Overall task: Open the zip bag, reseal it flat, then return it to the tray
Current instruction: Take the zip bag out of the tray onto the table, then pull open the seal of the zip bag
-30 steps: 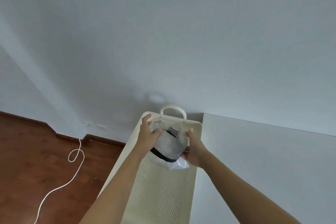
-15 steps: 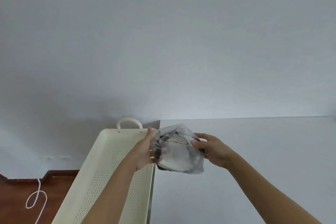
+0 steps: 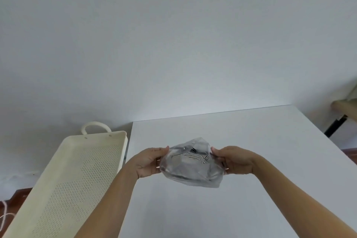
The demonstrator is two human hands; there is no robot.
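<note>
Head view: the left hand (image 3: 147, 162) and right hand (image 3: 234, 160) pinch opposite sides of a clear plastic zip bag (image 3: 191, 163) holding striped fabric, above the white table (image 3: 231, 208). At nine o'clock lies a cream perforated tray (image 3: 63, 183).

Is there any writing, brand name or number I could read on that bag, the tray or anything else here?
None can be read.
zip bag: no print on the clear plastic; the black and white stripes inside are a fabric pattern, not letters.
tray: plain cream, only small holes, no label.
table and wall: blank.
</note>
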